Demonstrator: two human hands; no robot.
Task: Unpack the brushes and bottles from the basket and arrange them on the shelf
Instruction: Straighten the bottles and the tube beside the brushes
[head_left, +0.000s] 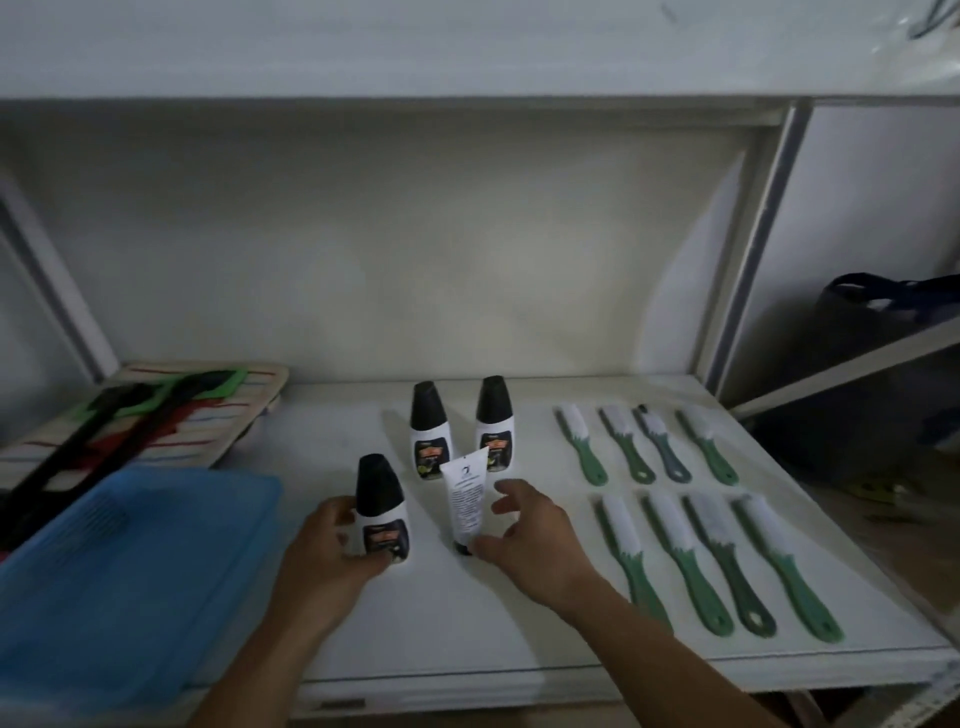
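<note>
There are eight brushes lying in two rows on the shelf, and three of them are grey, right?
Not quite. The head view shows eight brushes in two rows on the shelf, but only one is grey; the other seven are green.

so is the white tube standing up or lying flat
Standing up: the white tube rests on its black cap, on the shelf, with the right hand beside it.

Non-task stuff: striped flat board (218, 415) at far left, leaning on the back edge, partly hidden. On it lie long dark-handled tools (93, 447) with green heads (208, 387) and a red part; exact type unclear. Right bay: dark bag (883, 322) on a tilted lower board (852, 371). Clear plastic (914, 31) top right, blurred.
</note>
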